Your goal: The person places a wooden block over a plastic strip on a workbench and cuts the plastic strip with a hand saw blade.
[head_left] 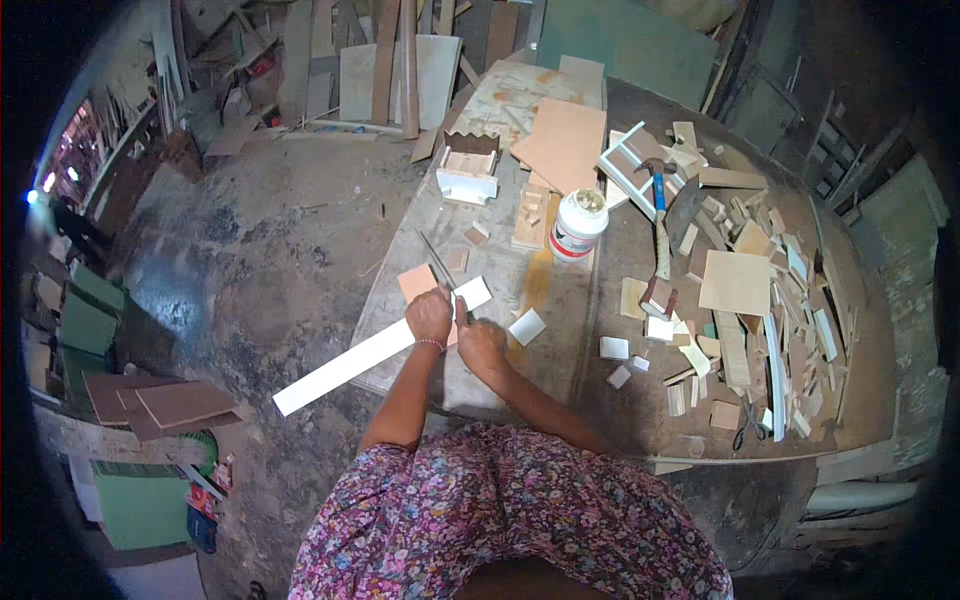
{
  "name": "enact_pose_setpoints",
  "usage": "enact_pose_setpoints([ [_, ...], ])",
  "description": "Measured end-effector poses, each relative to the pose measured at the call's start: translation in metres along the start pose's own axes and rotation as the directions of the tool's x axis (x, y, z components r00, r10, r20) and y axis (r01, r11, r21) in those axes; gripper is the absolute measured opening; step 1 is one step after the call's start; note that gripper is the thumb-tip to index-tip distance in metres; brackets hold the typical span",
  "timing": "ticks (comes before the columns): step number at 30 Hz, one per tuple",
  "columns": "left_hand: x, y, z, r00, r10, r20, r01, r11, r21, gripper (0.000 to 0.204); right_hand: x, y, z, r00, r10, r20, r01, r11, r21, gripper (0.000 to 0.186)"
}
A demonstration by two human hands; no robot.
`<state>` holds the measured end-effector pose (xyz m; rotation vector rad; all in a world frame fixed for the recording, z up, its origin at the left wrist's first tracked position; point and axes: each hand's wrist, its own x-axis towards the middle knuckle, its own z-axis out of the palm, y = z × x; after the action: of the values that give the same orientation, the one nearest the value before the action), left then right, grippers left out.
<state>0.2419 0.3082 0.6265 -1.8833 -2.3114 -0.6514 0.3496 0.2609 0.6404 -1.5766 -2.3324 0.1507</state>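
Note:
A long white strip (pixel 340 367) lies slanted across the near left edge of the worktable, over a peach-coloured square piece (pixel 414 281). My left hand (pixel 429 318) is closed over the strip, pressing on it. My right hand (pixel 480 343) is closed on the near end of a thin metal blade (pixel 436 254), which crosses the strip beside its short white end (pixel 473 292). Its handle, if any, is hidden by the fingers. A small white tile (pixel 526 326) lies right of my hands, and a white tub (pixel 578 225) with a red-banded label stands behind it.
The worktable (pixel 390 300) holds a small wooden box (pixel 466 170), tan boards (pixel 562 135), a white frame (pixel 625 165), a hammer (pixel 660 215), scissors (pixel 748 428) and several scattered offcuts (pixel 735 282). Stacked boards (pixel 175 398) lie at the left; panels (pixel 400 80) lean at the back.

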Motion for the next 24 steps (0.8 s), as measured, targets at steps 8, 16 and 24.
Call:
enact_pose_setpoints([
  [8, 0.001, -0.006, 0.006, 0.999, -0.014, -0.031, 0.015, 1.000, 0.020, 0.040, -0.002, 0.005, -0.001, 0.996, -0.086, -0.009, 0.086, 0.996, 0.010, 0.052],
  [16, 0.001, -0.002, 0.012, 0.997, -0.074, -0.011, 0.075, 0.996, 0.042, 0.040, -0.005, 0.005, -0.001, 0.995, -0.091, -0.033, 0.093, 0.994, 0.061, 0.057],
  [24, 0.002, -0.002, 0.006, 1.000, -0.004, 0.020, 0.003, 0.999, 0.036, 0.036, 0.013, 0.006, -0.006, 0.999, -0.051, 0.019, 0.050, 0.997, 0.054, 0.049],
])
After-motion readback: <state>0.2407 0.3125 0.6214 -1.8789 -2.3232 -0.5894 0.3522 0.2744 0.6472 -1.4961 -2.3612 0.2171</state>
